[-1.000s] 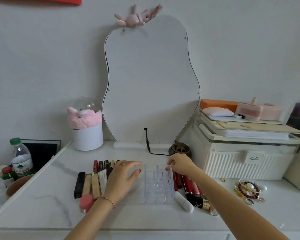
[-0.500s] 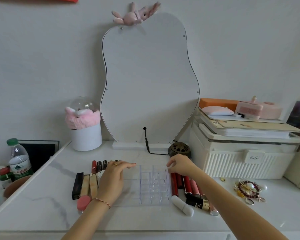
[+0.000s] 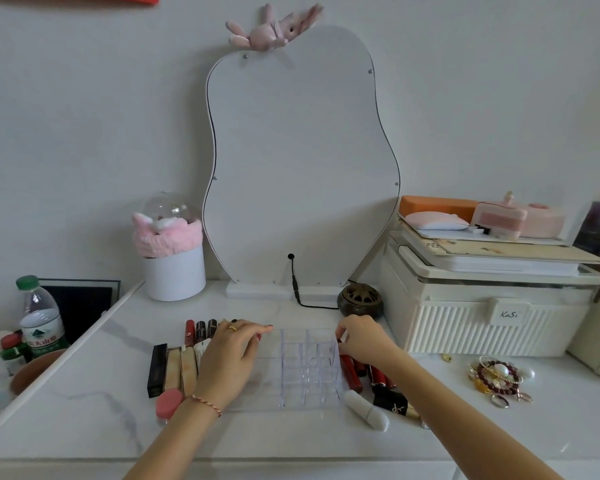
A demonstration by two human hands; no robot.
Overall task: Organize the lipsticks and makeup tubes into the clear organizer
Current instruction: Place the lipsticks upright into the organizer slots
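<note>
The clear organizer (image 3: pixel 302 372), a grid of empty compartments, sits mid-table between my hands. My left hand (image 3: pixel 227 358) lies over its left side with straight fingers reaching to its far left corner. My right hand (image 3: pixel 364 341) has curled fingers that pinch the organizer's far right corner. Left of the organizer lie a black tube (image 3: pixel 156 370), beige tubes (image 3: pixel 181 368), dark red lipsticks (image 3: pixel 194 332) and a pink round case (image 3: pixel 168 403). To its right are red tubes (image 3: pixel 352 374), a white tube (image 3: pixel 366 414) and a black-and-gold lipstick (image 3: pixel 394 401).
A wavy mirror (image 3: pixel 302 161) stands at the back with a cable. A white cup with a pink band (image 3: pixel 174 271), a dark burner (image 3: pixel 360 301), a white storage box (image 3: pixel 482 323), jewellery (image 3: pixel 499 379) and a water bottle (image 3: pixel 40 320) surround the work area.
The organizer now looks wider and reaches further left than a second ago. My left hand slid back along its left side; my right hand stayed at the right corner.
</note>
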